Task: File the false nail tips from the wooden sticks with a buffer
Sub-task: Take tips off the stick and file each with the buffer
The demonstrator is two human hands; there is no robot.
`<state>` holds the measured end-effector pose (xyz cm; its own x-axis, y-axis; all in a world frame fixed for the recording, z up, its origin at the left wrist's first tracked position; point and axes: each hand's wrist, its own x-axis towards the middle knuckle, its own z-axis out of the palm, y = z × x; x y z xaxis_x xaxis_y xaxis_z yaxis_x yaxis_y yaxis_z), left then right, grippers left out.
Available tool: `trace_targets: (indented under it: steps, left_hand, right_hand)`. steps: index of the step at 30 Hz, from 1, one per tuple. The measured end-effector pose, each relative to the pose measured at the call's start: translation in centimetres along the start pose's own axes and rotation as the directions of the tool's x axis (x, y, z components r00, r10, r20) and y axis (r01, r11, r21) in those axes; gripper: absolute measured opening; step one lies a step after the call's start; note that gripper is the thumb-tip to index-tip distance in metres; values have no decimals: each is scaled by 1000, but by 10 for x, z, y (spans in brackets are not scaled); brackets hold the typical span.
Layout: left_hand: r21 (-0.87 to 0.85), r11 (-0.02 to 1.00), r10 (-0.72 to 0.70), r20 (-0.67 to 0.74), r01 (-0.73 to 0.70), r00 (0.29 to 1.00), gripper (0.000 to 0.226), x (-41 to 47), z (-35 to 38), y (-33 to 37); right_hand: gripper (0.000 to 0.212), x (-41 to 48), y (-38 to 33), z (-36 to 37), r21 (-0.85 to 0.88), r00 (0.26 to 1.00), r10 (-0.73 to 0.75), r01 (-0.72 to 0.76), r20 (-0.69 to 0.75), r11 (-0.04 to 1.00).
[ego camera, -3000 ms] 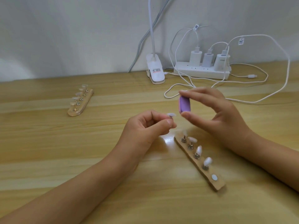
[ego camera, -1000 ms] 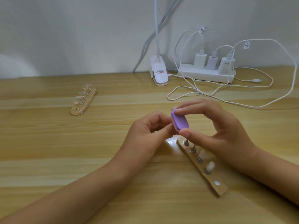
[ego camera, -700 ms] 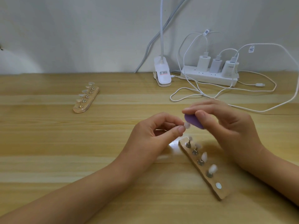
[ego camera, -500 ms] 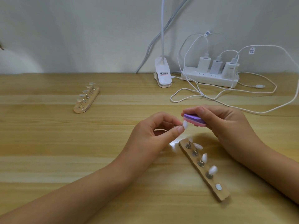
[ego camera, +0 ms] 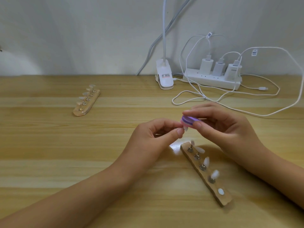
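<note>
My left hand (ego camera: 153, 139) pinches a small white false nail tip (ego camera: 185, 128) between thumb and forefinger, above the table. My right hand (ego camera: 222, 127) grips a purple and pink buffer (ego camera: 189, 121) by its ends, lying flat, its underside touching the tip. Below the hands lies a wooden stick (ego camera: 205, 173) with several white nail tips on metal pegs and one bare white pad at its near end. A second wooden stick (ego camera: 87, 102) with several nail tips lies far left.
At the back stand a white clip lamp (ego camera: 164, 78) and a white power strip (ego camera: 212, 79) with three chargers. White cables (ego camera: 230, 96) loop over the wooden table (ego camera: 49, 145) behind my right hand. A pale wall closes the far side.
The buffer turned from upright to flat in my right hand and came down onto the nail tip. My left hand keeps pinching the tip in about the same place.
</note>
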<state>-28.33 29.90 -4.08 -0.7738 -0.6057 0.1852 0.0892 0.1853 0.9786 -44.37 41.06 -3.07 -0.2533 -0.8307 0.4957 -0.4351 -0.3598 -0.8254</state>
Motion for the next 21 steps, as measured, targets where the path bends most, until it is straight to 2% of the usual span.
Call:
trace_targets:
  steps: [3,6,17,19,21]
  left_hand:
    - [2,1000,9,0,-9,1000,4,1,0,-1]
    - [17,1000,17,0,-17,1000,12,2,0,-2]
    - [18,999,38,42,-39,998,7,0,2,0]
    - [11,998,55,43,-56,998,16,0,2,0]
    - [-4,999,51,50,-51,997,12,0,2,1]
  right_hand:
    - [24,0,2,0,-211,986,-157,163,48,964]
    - [24,0,5,0,-300,966,-240,259,97,918]
    - [25,-1,4,3,-352,963,-261,267,66,897]
    - [23,-3,3,5,-377,952,-293,304,88,875]
    - [25,-2,4,6,-386,957,-281,285,68,877]
